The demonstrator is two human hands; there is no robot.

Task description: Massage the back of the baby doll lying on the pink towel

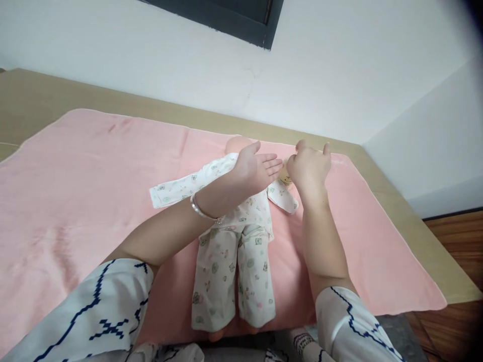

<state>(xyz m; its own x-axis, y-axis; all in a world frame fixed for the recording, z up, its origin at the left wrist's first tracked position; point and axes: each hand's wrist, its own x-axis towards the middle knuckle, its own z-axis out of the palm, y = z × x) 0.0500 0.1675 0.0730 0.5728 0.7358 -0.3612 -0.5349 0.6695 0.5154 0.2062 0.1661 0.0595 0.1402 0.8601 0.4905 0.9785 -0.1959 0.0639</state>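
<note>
Dressed doll (247, 216) lies on the pink cloth (94, 201), top (213, 174) and trousers (217, 274) already on; no doll hands visible. Your left hand (254, 171) is spread flat, empty; your right hand (310, 168) is curled by a yellowish object (286, 175), can't tell if gripping.

Support surface: tan table (151, 108), exposed along the upper left and right side of the frame. A pink cloth (94, 201) lies flat on it, slightly creased. A clothed doll (254, 213) rests on the cloth at frame centre, feet toward the bottom.
</note>
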